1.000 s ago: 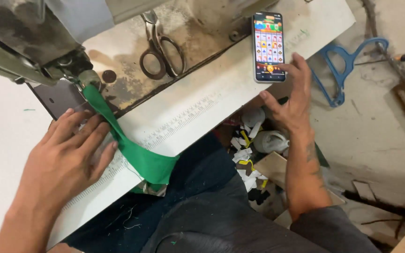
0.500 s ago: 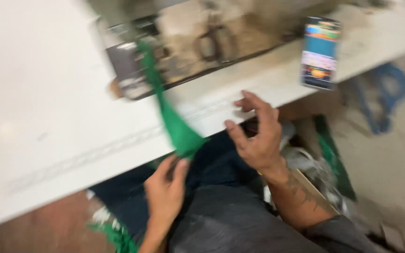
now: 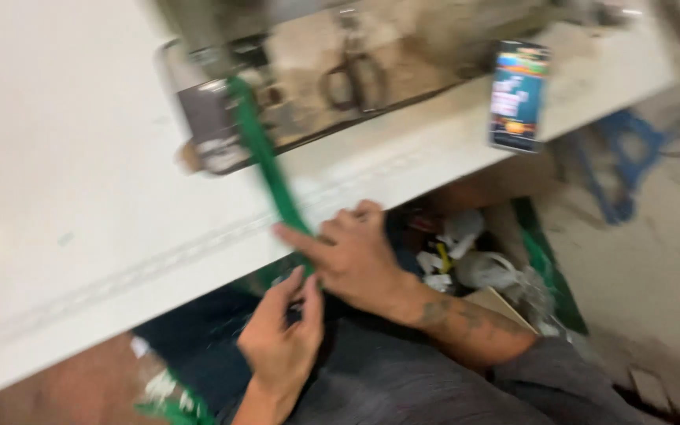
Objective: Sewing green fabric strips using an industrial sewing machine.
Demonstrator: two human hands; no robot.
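One green fabric strip (image 3: 265,169) runs from upper centre down to your hands at the table edge. Right hand (image 3: 352,256) pinches its lower end; left hand (image 3: 285,342), just beneath, fingers curled, grip unclear. One phone (image 3: 519,96) upper right, screen bright. One pair of scissors (image 3: 356,75) top centre.

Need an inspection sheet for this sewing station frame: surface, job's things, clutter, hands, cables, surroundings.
Surface: white table, worn machine bed at the top.
Job's things: green strip runs from the machine down over the table edge.
Clutter: scissors on the bed; phone, screen lit, near the edge.
Hands: right hand on the strip at the edge; left hand below it, fingers curled; grip blurred.
Cables: nothing seen.
Surroundings: scrap bin under the table, blue frame on the floor.
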